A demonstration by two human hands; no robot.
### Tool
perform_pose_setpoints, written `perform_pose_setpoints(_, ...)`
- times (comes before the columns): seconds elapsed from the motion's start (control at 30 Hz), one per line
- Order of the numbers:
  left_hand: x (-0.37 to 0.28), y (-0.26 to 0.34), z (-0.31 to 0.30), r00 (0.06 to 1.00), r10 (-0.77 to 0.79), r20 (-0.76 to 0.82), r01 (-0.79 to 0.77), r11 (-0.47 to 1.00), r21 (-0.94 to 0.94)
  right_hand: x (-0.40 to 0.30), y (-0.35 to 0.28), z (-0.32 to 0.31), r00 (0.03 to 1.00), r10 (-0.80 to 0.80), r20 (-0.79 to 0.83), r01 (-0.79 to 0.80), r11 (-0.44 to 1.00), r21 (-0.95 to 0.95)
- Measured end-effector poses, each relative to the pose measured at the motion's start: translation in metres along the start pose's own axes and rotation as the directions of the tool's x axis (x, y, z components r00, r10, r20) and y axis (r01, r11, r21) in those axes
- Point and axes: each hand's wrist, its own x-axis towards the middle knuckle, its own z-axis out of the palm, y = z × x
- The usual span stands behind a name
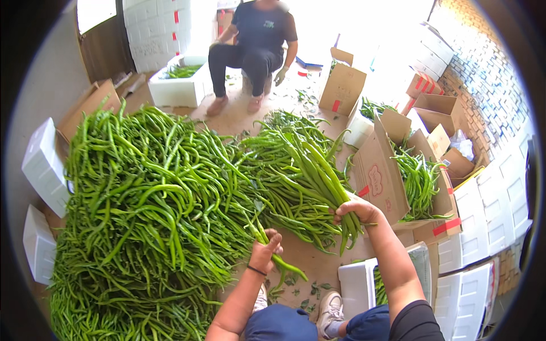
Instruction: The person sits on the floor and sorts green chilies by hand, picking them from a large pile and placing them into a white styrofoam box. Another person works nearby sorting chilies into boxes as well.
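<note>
My left hand [268,251], with a dark band at the wrist, is closed around a few long green chili peppers [291,268] at the lower middle. Up and to the right of it, my right hand [353,211] grips a thick bunch of long green peppers [322,172], which fans out towards the upper left. A large heap of green peppers [158,192] fills the left side. Beneath and behind the held bunch lies a smaller pile of peppers [281,194], on the floor between the heap and the cardboard box on the right.
An open cardboard box [377,170] holds peppers. White foam boxes stand by my right leg [356,290] and at the back left [172,93]. Another person [264,38] sits opposite, wearing gloves. Loose leaves [318,290] lie near my shoes. Foam lids [469,213] line the right wall.
</note>
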Motion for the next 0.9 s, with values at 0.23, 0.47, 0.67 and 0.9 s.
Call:
perform_pose_setpoints(0.23,-0.036,0.096,0.115,0.977,0.088,0.196,-0.061,0.988,-0.14,-0.117,-0.055,0.067,0.954,-0.253,0.163,0.265,0.962,-0.062)
perform_pose_setpoints(0.47,-0.14,0.091,0.208,0.926,0.336,0.171,-0.33,0.942,-0.067,-0.25,-0.011,0.136,0.908,-0.401,0.124,0.406,0.913,-0.02)
perform_pose_setpoints(0.67,-0.224,0.087,0.224,0.604,0.673,0.427,-0.755,0.314,0.575,-0.344,0.043,0.134,0.896,-0.43,0.11,0.412,0.898,0.154)
perform_pose_setpoints(0.9,-0.268,0.046,0.293,0.608,0.239,0.757,-0.786,0.318,0.531,-0.413,0.073,0.152,0.907,-0.42,0.015,0.415,0.902,0.122)
